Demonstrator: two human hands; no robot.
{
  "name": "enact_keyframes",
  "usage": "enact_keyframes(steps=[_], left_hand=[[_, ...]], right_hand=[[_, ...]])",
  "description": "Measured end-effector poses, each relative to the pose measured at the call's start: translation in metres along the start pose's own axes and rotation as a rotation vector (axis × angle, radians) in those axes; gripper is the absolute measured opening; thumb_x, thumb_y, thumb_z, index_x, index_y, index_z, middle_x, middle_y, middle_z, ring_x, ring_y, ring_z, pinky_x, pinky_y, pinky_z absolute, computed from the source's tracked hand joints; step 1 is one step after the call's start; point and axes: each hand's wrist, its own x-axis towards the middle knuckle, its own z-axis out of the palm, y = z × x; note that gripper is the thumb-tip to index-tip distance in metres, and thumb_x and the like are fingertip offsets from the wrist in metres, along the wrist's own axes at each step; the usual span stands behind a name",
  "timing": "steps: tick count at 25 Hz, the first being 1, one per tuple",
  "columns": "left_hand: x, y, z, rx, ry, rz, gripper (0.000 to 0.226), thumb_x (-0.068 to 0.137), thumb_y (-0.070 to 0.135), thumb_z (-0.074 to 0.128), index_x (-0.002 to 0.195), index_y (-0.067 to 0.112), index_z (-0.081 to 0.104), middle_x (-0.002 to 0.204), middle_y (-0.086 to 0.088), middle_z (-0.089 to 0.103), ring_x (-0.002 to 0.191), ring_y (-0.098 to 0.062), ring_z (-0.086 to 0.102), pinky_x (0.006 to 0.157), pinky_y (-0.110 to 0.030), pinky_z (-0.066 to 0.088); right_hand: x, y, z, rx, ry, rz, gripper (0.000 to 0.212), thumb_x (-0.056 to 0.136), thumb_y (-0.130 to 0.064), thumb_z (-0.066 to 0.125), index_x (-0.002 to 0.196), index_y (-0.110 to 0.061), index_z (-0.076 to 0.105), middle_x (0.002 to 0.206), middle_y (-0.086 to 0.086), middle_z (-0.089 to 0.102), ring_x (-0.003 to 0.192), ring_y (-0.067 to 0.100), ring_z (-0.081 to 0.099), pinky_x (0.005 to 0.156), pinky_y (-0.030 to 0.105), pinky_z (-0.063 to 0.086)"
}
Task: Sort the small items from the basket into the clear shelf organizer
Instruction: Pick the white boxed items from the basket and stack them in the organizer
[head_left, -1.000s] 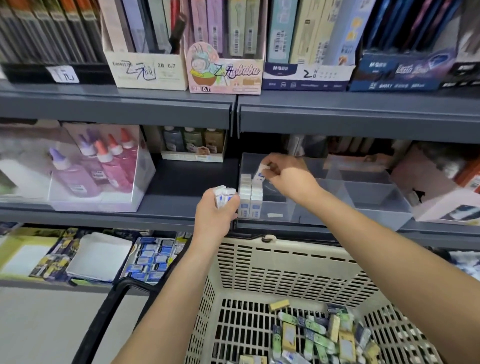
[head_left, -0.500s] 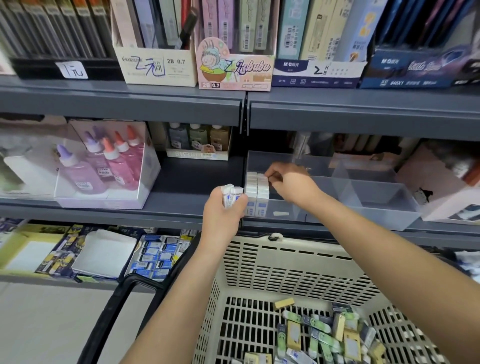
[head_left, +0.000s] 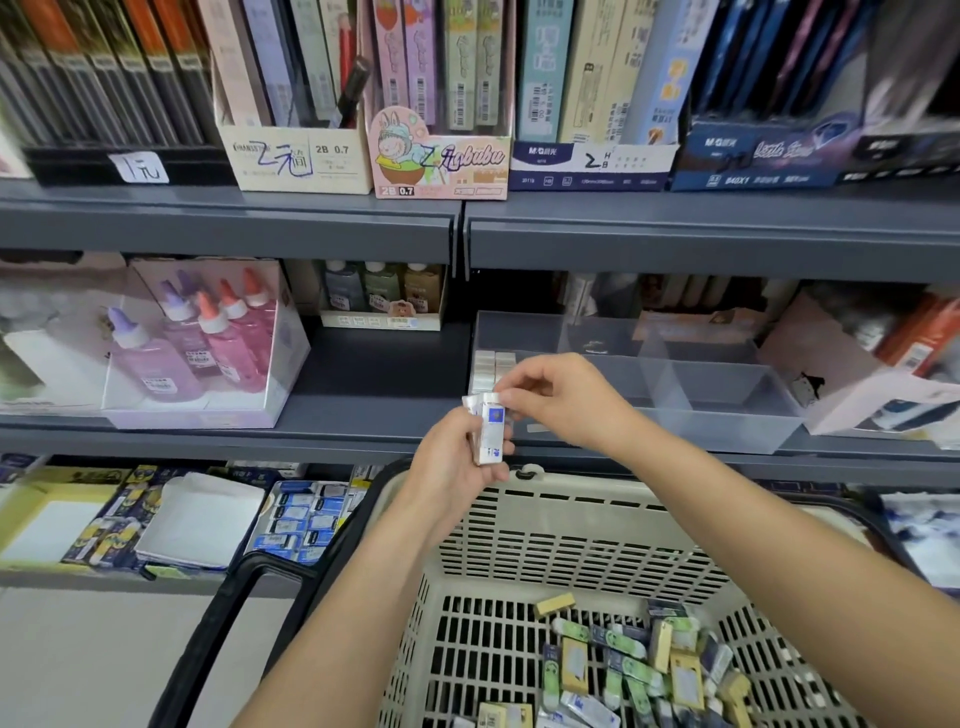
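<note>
Grey metal store shelving is carrying stationery on several levels. The clear shelf organizer (head_left: 727, 434) is sitting on the middle shelf (head_left: 374, 384), its front wall close to the shelf lip. White erasers (head_left: 491, 366) are standing in tidy rows in its front-left compartment; the other compartments are looking unfilled, though the clear walls are making this hard to confirm.

The left hand (head_left: 457, 467) is curling round a small bundle of white-and-blue erasers (head_left: 491, 434), holding it upright just in front of the organizer and above the rear wall of the basket (head_left: 571, 525). This is judged to be keeping a ready supply beside the target compartment. The right hand (head_left: 566, 400) is pinching the top end of the nearest eraser in that bundle with its fingertips, apparently separating one. More loose wrapped erasers (head_left: 623, 670) are lying in the basket bottom.

Clearance: the upper shelf is overhanging the organizer, so entry is likely coming from the front, over the low wall. Open room is lying right of the filled rows. A glue-bottle display carton (head_left: 208, 364) is standing well apart to the left.
</note>
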Motion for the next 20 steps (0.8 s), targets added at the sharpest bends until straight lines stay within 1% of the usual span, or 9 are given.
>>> enact_keyframes(steps=[3, 5, 7, 8, 11, 13, 15, 17, 20], left_hand=[[0.0, 0.001, -0.002, -0.015, -0.015, 0.002, 0.021, 0.094, 0.007, 0.041, 0.104, -0.001, 0.059, 0.078, -0.011, 0.064, 0.065, -0.017, 0.059, 0.052, -0.025, 0.051], [0.001, 0.0, -0.004, -0.017, -0.023, 0.01, 0.021, 0.096, 0.009, 0.044, 0.108, 0.0, 0.058, 0.08, -0.011, 0.068, 0.067, -0.017, 0.062, 0.053, -0.024, 0.053], [0.0, -0.001, -0.004, 0.013, -0.038, 0.025, 0.018, 0.096, 0.01, 0.046, 0.105, 0.003, 0.059, 0.081, -0.009, 0.071, 0.069, -0.016, 0.066, 0.055, -0.023, 0.054], [0.0, -0.002, -0.004, 0.039, -0.045, 0.037, 0.015, 0.095, 0.011, 0.048, 0.104, 0.005, 0.059, 0.081, -0.007, 0.072, 0.071, -0.015, 0.068, 0.056, -0.022, 0.055], [-0.001, -0.008, -0.003, 0.156, -0.049, 0.092, 0.016, 0.087, 0.008, 0.06, 0.103, 0.008, 0.058, 0.084, -0.004, 0.07, 0.076, -0.012, 0.067, 0.064, -0.022, 0.055], [-0.001, -0.01, -0.002, 0.261, -0.019, 0.128, 0.018, 0.084, 0.005, 0.064, 0.101, 0.008, 0.057, 0.088, -0.007, 0.065, 0.079, -0.014, 0.064, 0.068, -0.023, 0.054], [0.001, -0.01, -0.002, 0.289, 0.021, 0.164, 0.013, 0.085, 0.003, 0.063, 0.095, 0.009, 0.058, 0.089, -0.007, 0.064, 0.079, -0.015, 0.063, 0.07, -0.026, 0.054], [0.003, -0.009, -0.003, 0.267, 0.053, 0.187, 0.011, 0.087, 0.0, 0.059, 0.091, 0.01, 0.057, 0.088, -0.008, 0.065, 0.078, -0.017, 0.064, 0.071, -0.028, 0.055], [0.004, -0.01, -0.004, 0.282, 0.057, 0.207, 0.011, 0.087, 0.001, 0.06, 0.089, 0.011, 0.058, 0.084, -0.006, 0.068, 0.077, -0.015, 0.066, 0.068, -0.025, 0.055]], right_hand=[[-0.002, 0.0, -0.005, 0.029, 0.016, 0.031, 0.007, 0.087, -0.015, 0.062, 0.083, -0.018, 0.067, 0.079, 0.006, 0.07, 0.075, 0.018, 0.067, 0.079, 0.035, 0.054], [-0.003, 0.002, -0.007, 0.073, 0.012, 0.057, 0.003, 0.086, -0.016, 0.064, 0.085, -0.015, 0.066, 0.074, 0.004, 0.068, 0.069, 0.014, 0.064, 0.071, 0.027, 0.053], [-0.005, 0.004, -0.009, 0.127, -0.017, 0.076, 0.004, 0.085, -0.017, 0.066, 0.087, -0.013, 0.065, 0.071, 0.001, 0.067, 0.063, 0.009, 0.063, 0.061, 0.018, 0.05], [-0.007, 0.005, -0.01, 0.135, -0.027, 0.08, 0.005, 0.085, -0.018, 0.066, 0.087, -0.013, 0.065, 0.07, 0.0, 0.067, 0.06, 0.007, 0.062, 0.058, 0.017, 0.049], [-0.008, 0.007, -0.013, 0.085, -0.016, 0.088, 0.011, 0.084, -0.03, 0.065, 0.085, -0.019, 0.066, 0.068, -0.005, 0.069, 0.057, 0.004, 0.062, 0.053, 0.014, 0.046], [-0.008, 0.008, -0.012, 0.082, -0.004, 0.112, 0.012, 0.083, -0.031, 0.066, 0.086, -0.019, 0.067, 0.066, -0.005, 0.069, 0.056, 0.003, 0.063, 0.052, 0.014, 0.047], [-0.006, 0.01, -0.014, 0.178, -0.003, 0.153, 0.01, 0.086, -0.019, 0.064, 0.094, -0.014, 0.067, 0.068, -0.004, 0.07, 0.059, 0.003, 0.065, 0.056, 0.017, 0.052], [-0.006, 0.012, -0.017, 0.281, -0.028, 0.206, 0.012, 0.086, -0.012, 0.063, 0.098, -0.008, 0.066, 0.074, 0.0, 0.072, 0.065, 0.006, 0.068, 0.062, 0.018, 0.056], [-0.006, 0.011, -0.023, 0.3, -0.095, 0.251, 0.008, 0.085, -0.009, 0.065, 0.092, -0.006, 0.068, 0.078, 0.005, 0.074, 0.069, 0.009, 0.07, 0.06, 0.016, 0.055]])
